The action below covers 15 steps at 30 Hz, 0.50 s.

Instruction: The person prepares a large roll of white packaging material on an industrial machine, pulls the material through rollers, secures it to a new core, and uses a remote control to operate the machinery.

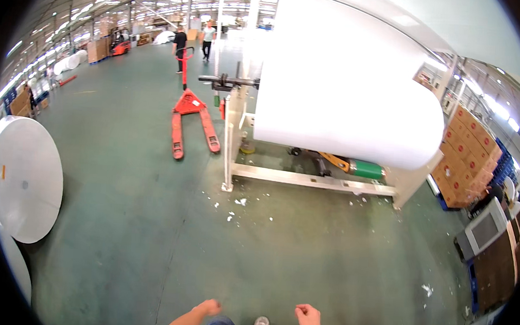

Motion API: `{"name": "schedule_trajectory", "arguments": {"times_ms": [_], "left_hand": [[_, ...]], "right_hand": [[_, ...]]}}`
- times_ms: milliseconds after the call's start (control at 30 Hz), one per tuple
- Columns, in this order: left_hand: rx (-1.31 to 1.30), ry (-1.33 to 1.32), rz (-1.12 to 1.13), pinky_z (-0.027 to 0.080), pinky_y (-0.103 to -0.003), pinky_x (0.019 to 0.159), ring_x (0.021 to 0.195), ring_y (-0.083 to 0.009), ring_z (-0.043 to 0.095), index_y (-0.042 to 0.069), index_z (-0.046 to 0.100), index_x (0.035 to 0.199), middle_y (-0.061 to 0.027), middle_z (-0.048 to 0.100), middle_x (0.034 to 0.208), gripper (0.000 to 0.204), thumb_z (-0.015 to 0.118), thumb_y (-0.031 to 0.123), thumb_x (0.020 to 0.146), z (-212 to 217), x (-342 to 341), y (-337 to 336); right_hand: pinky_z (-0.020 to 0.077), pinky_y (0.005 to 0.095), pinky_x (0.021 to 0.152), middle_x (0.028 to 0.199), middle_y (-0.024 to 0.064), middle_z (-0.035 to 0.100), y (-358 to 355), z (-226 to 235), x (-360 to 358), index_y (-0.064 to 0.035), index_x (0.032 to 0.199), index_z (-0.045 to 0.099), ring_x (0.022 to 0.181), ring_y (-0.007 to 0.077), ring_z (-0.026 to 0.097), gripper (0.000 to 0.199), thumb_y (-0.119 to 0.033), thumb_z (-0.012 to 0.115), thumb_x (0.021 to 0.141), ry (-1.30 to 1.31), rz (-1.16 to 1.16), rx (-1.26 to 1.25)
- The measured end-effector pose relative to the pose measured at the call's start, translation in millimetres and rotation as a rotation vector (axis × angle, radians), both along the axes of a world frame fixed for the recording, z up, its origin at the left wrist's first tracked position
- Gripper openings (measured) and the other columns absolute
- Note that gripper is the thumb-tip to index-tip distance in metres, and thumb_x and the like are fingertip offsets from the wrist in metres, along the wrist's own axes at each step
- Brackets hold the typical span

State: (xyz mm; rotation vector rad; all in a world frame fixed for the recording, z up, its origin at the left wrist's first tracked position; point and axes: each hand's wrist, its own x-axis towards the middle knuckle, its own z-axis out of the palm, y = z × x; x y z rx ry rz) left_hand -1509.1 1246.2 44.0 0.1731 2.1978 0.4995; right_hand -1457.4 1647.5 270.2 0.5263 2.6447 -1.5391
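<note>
My left hand (209,306) hangs low in front of my body at the lower edge. Motion blur smears its fingers, so its grip does not show. To the right, my right hand (308,315) has its fingers curled in, and nothing shows in them. Both hands are over the green floor, apart from any object. Ahead, a huge white paper roll (342,84) is mounted on a cream metal stand (312,179). A green roller (365,169) and a yellow-orange arm lie beneath that roll.
A red pallet jack (189,103) stands left of the stand. Large paper rolls (27,178) lie at the left. Stacked cartons (468,157) and a grey cabinet (486,229) line the right. Two people (208,38) are far ahead, near a red forklift (120,47). White scraps litter the floor.
</note>
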Motion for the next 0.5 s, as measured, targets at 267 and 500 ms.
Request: {"name": "schedule_trajectory", "arguments": {"times_ms": [267,500], "left_hand": [[-0.089,-0.178,0.86,0.055,-0.041,0.065,0.076,-0.0245,0.068,-0.001,0.071,0.108,-0.0108,0.072,0.083,0.026,0.062,0.016,0.09,-41.6,8.5,-191.8],[0.059,-0.176,1.298,0.051,-0.039,0.056,0.068,-0.0211,0.064,-0.002,0.07,0.106,-0.0078,0.07,0.08,0.026,0.061,0.017,0.091,17.0,-139.3,-272.6]], "right_hand": [[0.0565,0.035,0.078,0.093,0.0129,0.075,-163.6,-2.2,-395.5,-0.0031,0.112,0.071,0.084,0.0211,0.071,0.031,-0.025,0.072,0.089,0.024,0.633,-0.001],[0.0555,0.0351,0.084,0.105,0.0126,0.074,-399.2,-14.2,-729.2,0.0,0.127,0.063,0.091,0.023,0.071,0.048,-0.026,0.074,0.089,0.044,0.63,-0.303]]}}
